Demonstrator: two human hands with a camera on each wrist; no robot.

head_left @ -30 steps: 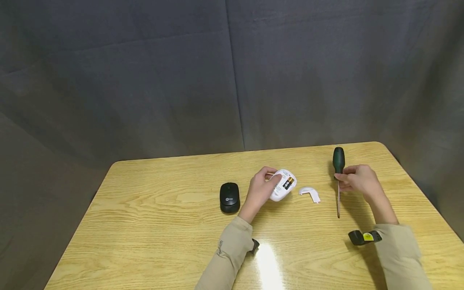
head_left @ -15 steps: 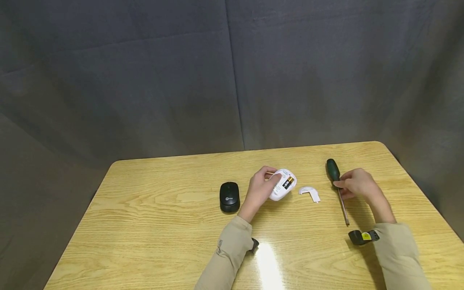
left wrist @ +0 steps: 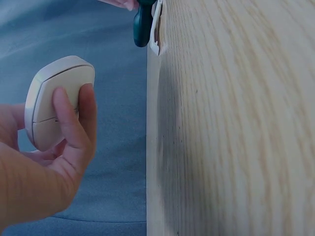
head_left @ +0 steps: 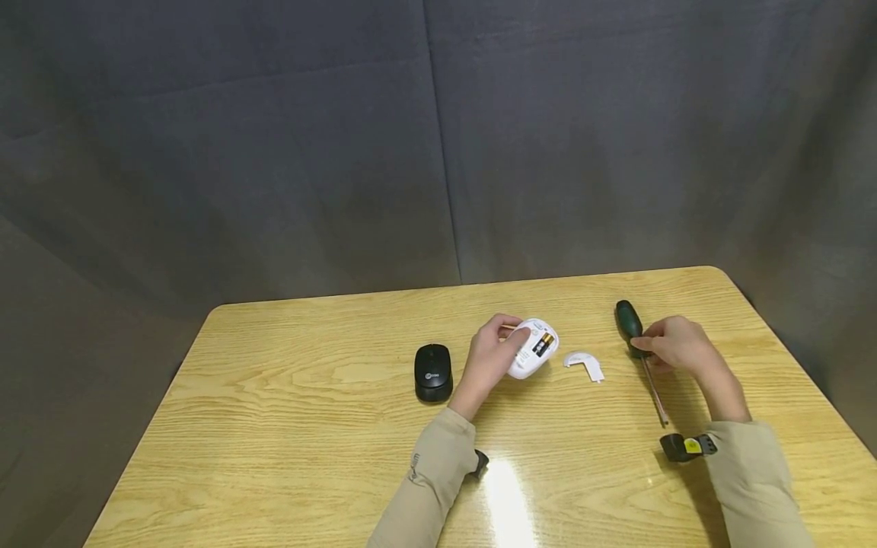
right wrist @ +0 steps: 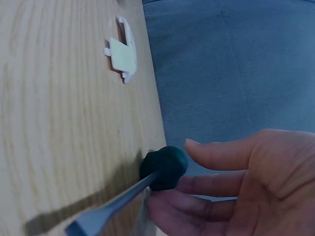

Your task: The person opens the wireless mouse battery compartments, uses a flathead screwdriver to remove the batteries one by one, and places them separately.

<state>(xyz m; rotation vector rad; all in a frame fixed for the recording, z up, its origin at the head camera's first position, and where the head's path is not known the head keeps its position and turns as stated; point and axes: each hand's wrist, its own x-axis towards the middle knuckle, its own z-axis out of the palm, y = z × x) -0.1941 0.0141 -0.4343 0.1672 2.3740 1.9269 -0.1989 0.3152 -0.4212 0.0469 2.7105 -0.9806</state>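
Observation:
In the head view my left hand (head_left: 486, 358) grips a white computer mouse (head_left: 526, 364) above the table, underside up, with a black-and-gold battery (head_left: 544, 345) showing in its open compartment. The left wrist view shows the mouse's smooth top (left wrist: 64, 93) under my fingertips. A screwdriver (head_left: 627, 321) with a dark green handle lies at the right, its shaft pointing toward me. Beside its handle is my right hand (head_left: 681, 346); in the right wrist view the thumb stands slightly off the handle (right wrist: 165, 167) and the other fingers lie loosely against it. Between the hands lies a white curved mouse cover (head_left: 593, 368).
A black mouse (head_left: 433, 373) stands on the wooden table (head_left: 288, 426), left of my left hand. Black wrist cameras (head_left: 674, 448) sit at both sleeves, the right one near the screwdriver's tip. A dark grey curtain (head_left: 329, 175) hangs behind the table's far edge.
The screwdriver has come toward me and turned, its tip swinging right, and my right thumb has loosened from it. My left hand and the white mouse have barely moved.

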